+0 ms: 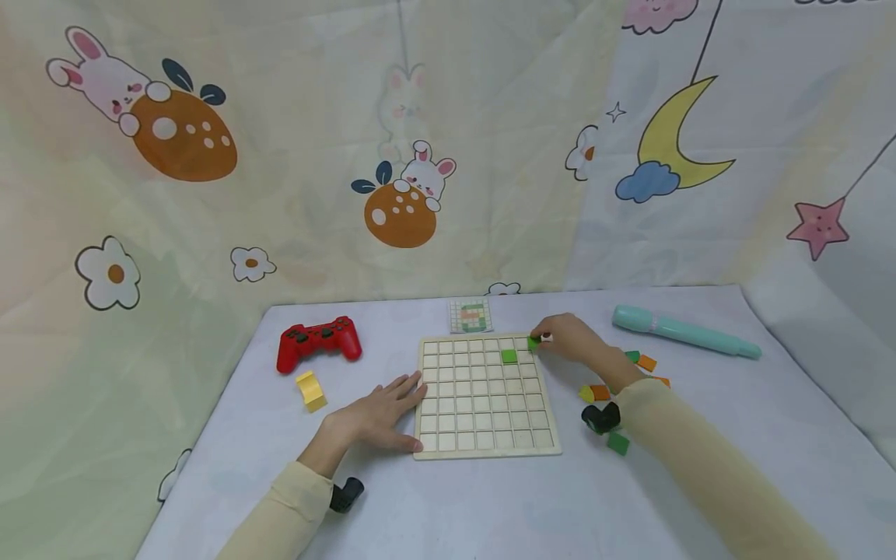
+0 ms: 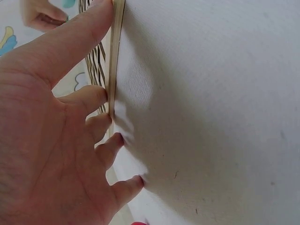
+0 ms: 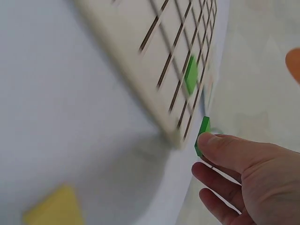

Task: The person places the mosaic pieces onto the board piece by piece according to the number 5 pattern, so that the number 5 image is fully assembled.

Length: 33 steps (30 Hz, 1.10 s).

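A pale wooden grid board (image 1: pixel 485 453) lies on the white table. My left hand (image 1: pixel 378 412) rests spread along its left edge, thumb near the front corner; in the left wrist view the fingertips (image 2: pixel 99 96) touch the frame. My right hand (image 1: pixel 570 340) is at the far right corner of the board. Thumb and finger pinch a green square tile (image 3: pixel 204 133), held over that corner. Another green tile (image 1: pixel 509 356) sits in a cell of the second row from the back. A small pattern card (image 1: pixel 470 316) with a coloured grid lies behind the board.
Left of the board are a red game controller (image 1: pixel 318 344) and a yellow block (image 1: pixel 311 391). Right of it, loose pieces lie around the right forearm: a green tile (image 1: pixel 618 443), an orange piece (image 1: pixel 600 392) and others. A teal marker-shaped tube (image 1: pixel 686 332) lies at the back right.
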{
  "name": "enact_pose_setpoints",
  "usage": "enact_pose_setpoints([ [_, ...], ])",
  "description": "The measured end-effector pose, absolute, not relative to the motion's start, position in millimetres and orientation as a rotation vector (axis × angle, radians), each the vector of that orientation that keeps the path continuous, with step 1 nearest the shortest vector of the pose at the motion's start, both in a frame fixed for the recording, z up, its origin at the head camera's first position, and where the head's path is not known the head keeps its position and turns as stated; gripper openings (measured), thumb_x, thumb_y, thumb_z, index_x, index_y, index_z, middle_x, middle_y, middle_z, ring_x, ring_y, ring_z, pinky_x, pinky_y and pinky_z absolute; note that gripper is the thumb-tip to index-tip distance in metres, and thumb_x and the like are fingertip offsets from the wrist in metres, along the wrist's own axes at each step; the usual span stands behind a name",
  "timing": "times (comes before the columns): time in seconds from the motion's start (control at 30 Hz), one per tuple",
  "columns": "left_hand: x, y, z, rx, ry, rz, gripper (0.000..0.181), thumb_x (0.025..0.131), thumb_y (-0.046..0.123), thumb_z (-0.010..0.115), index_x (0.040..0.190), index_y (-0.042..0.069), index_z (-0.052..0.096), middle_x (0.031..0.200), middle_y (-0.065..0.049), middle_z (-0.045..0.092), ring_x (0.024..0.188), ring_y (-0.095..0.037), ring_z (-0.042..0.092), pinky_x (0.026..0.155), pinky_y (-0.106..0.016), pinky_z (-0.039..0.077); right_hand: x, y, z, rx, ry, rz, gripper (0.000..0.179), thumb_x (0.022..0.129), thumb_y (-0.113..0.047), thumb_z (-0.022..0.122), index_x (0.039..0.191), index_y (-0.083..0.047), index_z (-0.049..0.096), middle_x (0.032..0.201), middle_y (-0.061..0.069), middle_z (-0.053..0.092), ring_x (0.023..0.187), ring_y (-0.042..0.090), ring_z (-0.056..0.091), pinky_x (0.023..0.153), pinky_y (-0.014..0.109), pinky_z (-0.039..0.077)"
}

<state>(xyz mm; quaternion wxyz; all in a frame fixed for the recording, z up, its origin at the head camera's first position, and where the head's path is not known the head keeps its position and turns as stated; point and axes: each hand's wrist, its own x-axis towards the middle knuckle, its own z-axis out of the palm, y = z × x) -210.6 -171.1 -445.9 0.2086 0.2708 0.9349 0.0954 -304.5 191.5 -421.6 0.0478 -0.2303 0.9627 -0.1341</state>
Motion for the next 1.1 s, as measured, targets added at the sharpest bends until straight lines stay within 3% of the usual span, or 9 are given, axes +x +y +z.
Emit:
enact_pose_setpoints([
  [0.43,-214,-172,-442,0.736,2.596,0.294,0.094,0.082,0.052,0.069,0.155,0.016,0.023,0.165,-0.004,0.008,0.151,-0.03,0.012,0.118,-0.058,0.021,-302,128,-418,-0.894,2.87,-0.356,0.02,0.09,-0.014,0.068,0.109,-0.008,0.074,0.113,0.009,0.072,0.106,0.027,0.066,0.092,0.04,0.054],
  [0.7,-211,-170,-443,0.727,2.589,0.296,0.094,0.082,0.052,0.07,0.155,0.017,0.024,0.165,-0.004,0.008,0.152,-0.029,0.011,0.119,-0.057,0.021,-302,121,-429,-0.841,2.876,-0.323,0.02,0.089,-0.015,0.07,0.108,-0.01,0.074,0.113,0.006,0.072,0.111,0.027,0.063,0.099,0.043,0.05],
  [1.1,-213,-170,-445,0.719,2.599,0.281,0.094,0.081,0.054,0.07,0.155,0.018,0.024,0.165,-0.003,0.008,0.152,-0.028,0.012,0.119,-0.057,0.021,-300,119,-435,-0.837,2.89,-0.328,0.022,0.088,-0.015,0.071,0.109,-0.011,0.074,0.113,0.005,0.072,0.112,0.026,0.064,0.098,0.042,0.051],
])
